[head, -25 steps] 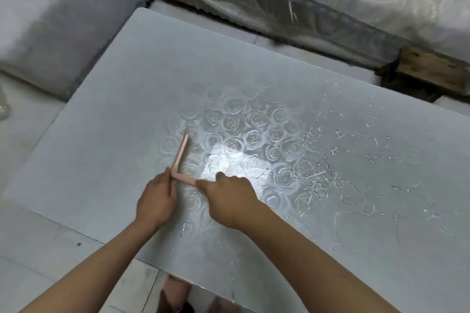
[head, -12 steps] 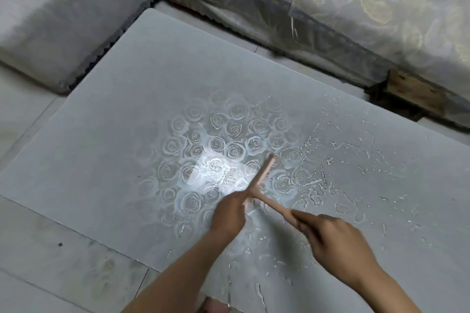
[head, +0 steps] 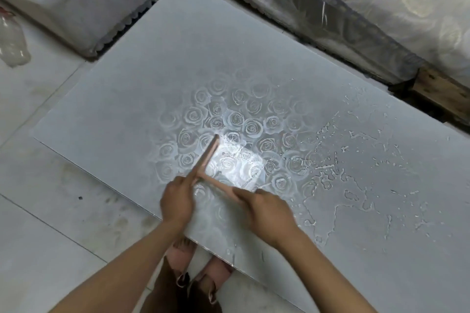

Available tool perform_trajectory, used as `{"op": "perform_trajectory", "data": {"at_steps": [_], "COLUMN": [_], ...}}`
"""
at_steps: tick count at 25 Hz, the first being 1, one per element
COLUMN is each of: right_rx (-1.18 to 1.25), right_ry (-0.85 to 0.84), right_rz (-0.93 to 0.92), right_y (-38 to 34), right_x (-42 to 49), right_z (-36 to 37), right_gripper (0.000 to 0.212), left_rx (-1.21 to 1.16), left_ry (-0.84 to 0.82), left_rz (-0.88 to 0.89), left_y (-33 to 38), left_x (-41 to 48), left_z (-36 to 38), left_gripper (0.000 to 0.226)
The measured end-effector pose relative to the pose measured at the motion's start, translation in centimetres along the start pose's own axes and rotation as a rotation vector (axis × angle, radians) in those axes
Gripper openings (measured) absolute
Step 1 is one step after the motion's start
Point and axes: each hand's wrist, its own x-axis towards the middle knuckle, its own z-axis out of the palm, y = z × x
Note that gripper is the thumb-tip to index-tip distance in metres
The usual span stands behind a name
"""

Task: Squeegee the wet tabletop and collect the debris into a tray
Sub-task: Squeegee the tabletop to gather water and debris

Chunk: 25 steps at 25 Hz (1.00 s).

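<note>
While both grips hold the squeegee [head: 207, 155], its blade lies flat-edged on the desk [head: 152, 71], slanting away from the person across the rose pattern at the middle. The left grip [head: 175, 201] is curled round the blade's near end, right where the handle joins. The right grip [head: 267, 211] is closed round the far end of the handle, which runs off to the right from the joint. The two are near each other, close to the desk's near edge. Water [head: 330, 173] stands in beads and ragged pools over the right half of the desk; the left half looks dull and even. Below the near edge, two feet [head: 181, 249] show on the floor [head: 50, 211]. A clear bottle [head: 12, 40] lies on the floor at far left.
</note>
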Motion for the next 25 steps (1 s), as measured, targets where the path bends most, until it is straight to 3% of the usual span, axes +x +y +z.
{"op": "perform_trajectory", "data": {"at_steps": [4, 6, 7, 9, 10, 12, 15, 22, 25], "right_rx": [-0.05, -0.19, -0.246, -0.241, -0.214, -0.187, -0.195, -0.442, -0.435], "right_ry": [-0.01, 0.037, 0.051, 0.04, 0.021, -0.053, -0.095, -0.082, -0.025], "right_rz": [0.243, 0.222, 0.16, 0.006, -0.073, -0.162, -0.17, 0.136, 0.016], "right_y": [5.9, 5.0, 3.6, -0.5, -2.9, -7.7, -9.6, -0.1, -4.1], "right_x": [-6.3, -7.5, -7.4, -5.9, -4.6, -2.4, -1.0, -8.1, -6.3], "right_z": [-2.8, -3.7, -3.8, -3.3, -2.6, -0.4, 1.7, -4.4, -4.4], "right_gripper": [0.037, 0.039, 0.042, 0.051, 0.052, 0.047, 0.043, 0.047, 0.052], "left_rx": [-0.159, -0.302, -0.386, -0.499, -0.497, -0.389, -0.21, -0.071, -0.054], "left_ry": [-0.295, -0.395, -0.33, -0.04, 0.084, 0.146, 0.022, -0.314, -0.369], "left_rz": [0.252, 0.275, 0.228, 0.032, -0.063, -0.191, -0.301, -0.368, -0.346], "left_y": [5.8, 6.8, 6.5, 3.7, 1.4, -3.7, -9.0, -10.9, -10.8], "left_x": [-2.1, -3.0, -3.3, -3.6, -3.6, -3.9, -4.6, -5.6, -5.8], "left_z": [3.4, 3.0, 2.2, -0.5, -1.8, -4.2, -6.1, -5.7, -5.3], "left_gripper": [0.053, 0.052, 0.048, 0.039, 0.039, 0.045, 0.053, 0.06, 0.061]}}
